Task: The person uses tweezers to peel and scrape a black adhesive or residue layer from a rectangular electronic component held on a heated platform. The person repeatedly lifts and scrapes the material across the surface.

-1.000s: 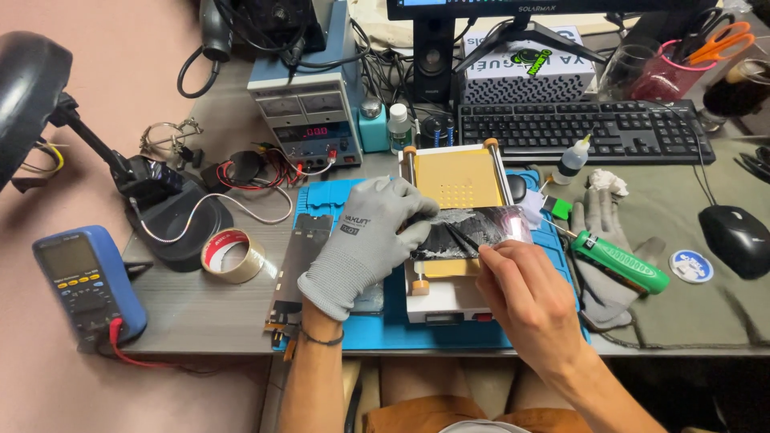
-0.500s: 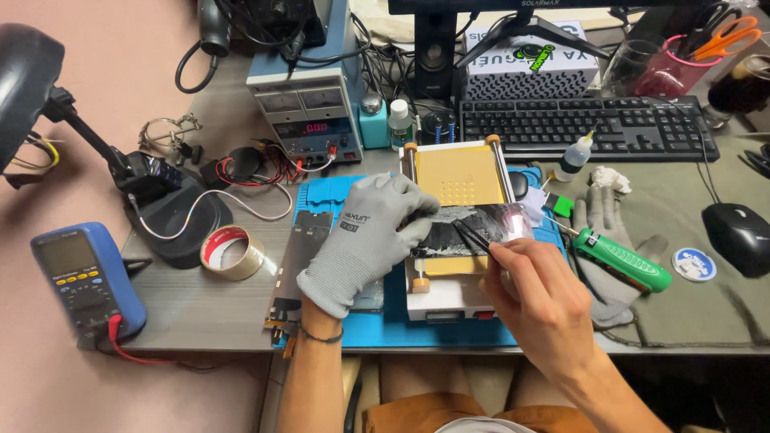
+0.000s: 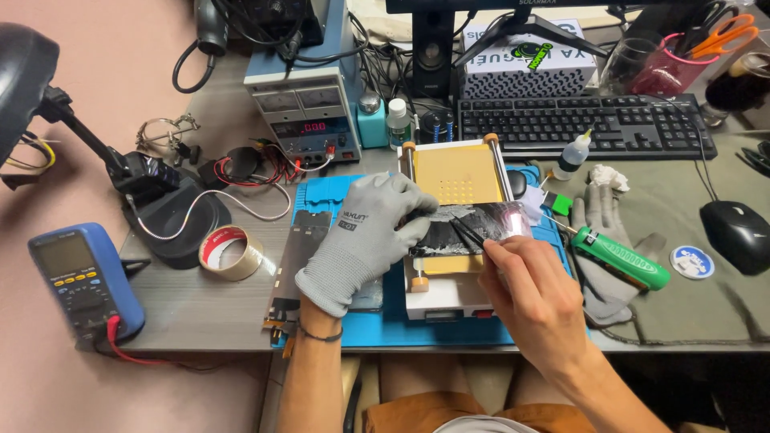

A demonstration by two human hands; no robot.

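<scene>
Tweezers (image 3: 468,232), thin and black, sit pinched in the bare right hand (image 3: 536,301), tips angled down onto the dark phone screen (image 3: 469,228) that lies across the white heating plate (image 3: 449,265). That plate is the hub of the bench, and the screen rests flat on its front half, with a bright glare at the screen's right end. The left hand (image 3: 361,240), in a grey glove, lies palm-down at the plate's left edge, fingers curled loosely over the screen's left end and pressing it; it grips nothing. The right hand is closed narrow around the tweezers, just in front of the plate's right corner.

Under the plate spreads a blue mat (image 3: 321,204). Left of the plate, on the mat's edge, lies a dark phone frame (image 3: 293,265), and further left a roll of tape (image 3: 228,252), then a blue meter (image 3: 76,281) well apart. Behind the plate stand a power supply (image 3: 309,112) and a black keyboard (image 3: 581,124). Right of the plate lie a green tool (image 3: 622,258) on a spare grey glove (image 3: 597,216), and beyond them a black mouse (image 3: 736,234).
</scene>
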